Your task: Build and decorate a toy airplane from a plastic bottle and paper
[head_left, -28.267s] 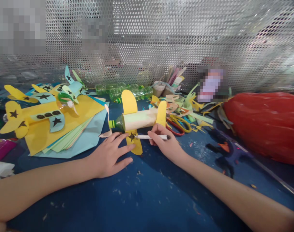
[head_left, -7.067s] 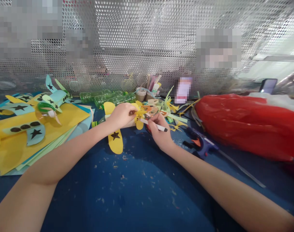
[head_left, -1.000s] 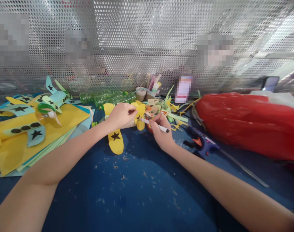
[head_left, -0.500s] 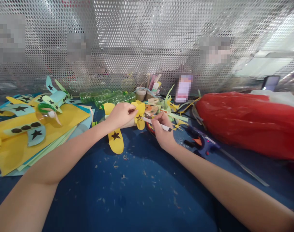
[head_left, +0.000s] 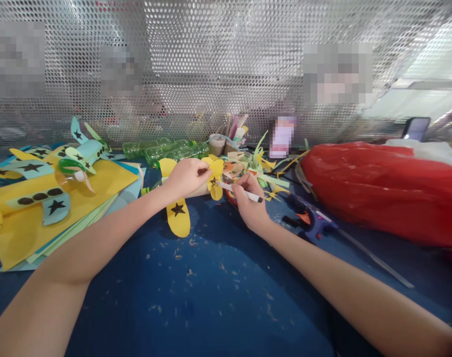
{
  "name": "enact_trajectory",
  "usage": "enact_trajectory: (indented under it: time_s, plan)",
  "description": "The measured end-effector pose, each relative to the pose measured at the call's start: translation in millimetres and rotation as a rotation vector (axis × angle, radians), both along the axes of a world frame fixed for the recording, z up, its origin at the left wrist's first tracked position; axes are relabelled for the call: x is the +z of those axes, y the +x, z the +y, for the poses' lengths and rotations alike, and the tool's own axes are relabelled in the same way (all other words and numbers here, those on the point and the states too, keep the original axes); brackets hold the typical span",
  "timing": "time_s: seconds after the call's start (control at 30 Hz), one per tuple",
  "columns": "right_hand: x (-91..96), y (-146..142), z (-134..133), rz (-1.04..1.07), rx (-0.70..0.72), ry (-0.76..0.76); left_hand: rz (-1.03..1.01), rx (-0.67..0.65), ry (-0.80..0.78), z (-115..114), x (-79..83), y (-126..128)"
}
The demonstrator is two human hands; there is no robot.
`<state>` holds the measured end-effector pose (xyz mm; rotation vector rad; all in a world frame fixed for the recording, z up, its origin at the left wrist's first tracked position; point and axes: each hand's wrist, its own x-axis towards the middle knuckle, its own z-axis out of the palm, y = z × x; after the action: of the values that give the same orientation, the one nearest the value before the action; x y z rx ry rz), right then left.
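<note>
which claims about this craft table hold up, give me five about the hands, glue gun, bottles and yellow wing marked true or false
1. The right hand, not the left hand, holds the white marker. True.
2. The left hand lies flat on the table. False: it is curled at the yellow tail.
3. The star on the yellow wing below the left hand is solid black. True.
4. The glue gun lies nearer the camera than the green bottles. True.
5. The green bottles stand upright. False: they lie on their sides.

Btl plane (head_left: 199, 192) — horiz., ylw wing (head_left: 178, 226) w/ blk star (head_left: 178, 209); wht marker (head_left: 251, 196) — tip at tail star (head_left: 214, 182).
</note>
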<state>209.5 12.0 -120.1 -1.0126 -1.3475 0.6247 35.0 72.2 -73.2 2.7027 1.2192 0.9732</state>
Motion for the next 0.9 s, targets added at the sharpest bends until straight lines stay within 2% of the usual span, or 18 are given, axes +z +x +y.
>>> enact_trajectory:
  time_s: [0.9]
  plan:
    - [0.2, 0.8, 0.4, -0.02, -0.021, 0.005, -0.028, -0.03, 0.023, 1.9, -2.1, -1.0]
